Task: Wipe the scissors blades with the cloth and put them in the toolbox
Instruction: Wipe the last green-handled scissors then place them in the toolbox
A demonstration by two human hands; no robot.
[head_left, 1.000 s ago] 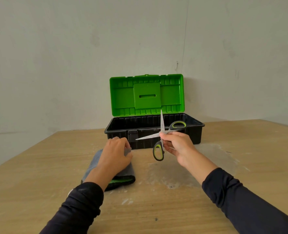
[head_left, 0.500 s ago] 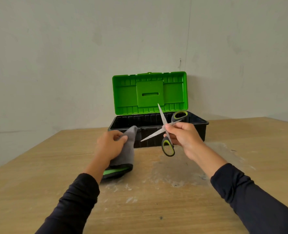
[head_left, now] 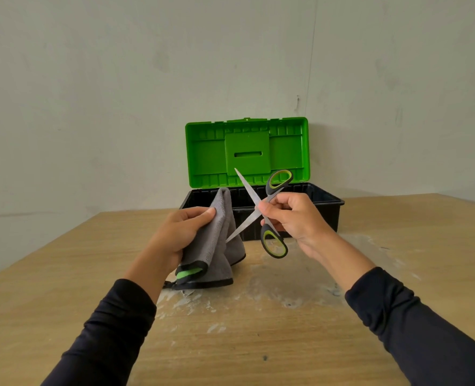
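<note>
Both hands hold: left hand (head_left: 180, 232) cloth (head_left: 216, 235), right hand (head_left: 292, 215) scissors (head_left: 258, 213).

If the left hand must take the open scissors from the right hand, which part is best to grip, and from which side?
Probably the lower handle loop of the scissors, approached from below. It hangs free under the right hand, rounded and padded. Both bare blades spread open up and leftward, one tip at the cloth, so coming from the left seems risky.

Grey-and-green scissors (head_left: 261, 211), blades spread wide, are held aloft beside a lifted grey cloth (head_left: 216, 235), one tip touching it. Beyond stands the black toolbox (head_left: 325, 203), green lid upright.
</note>
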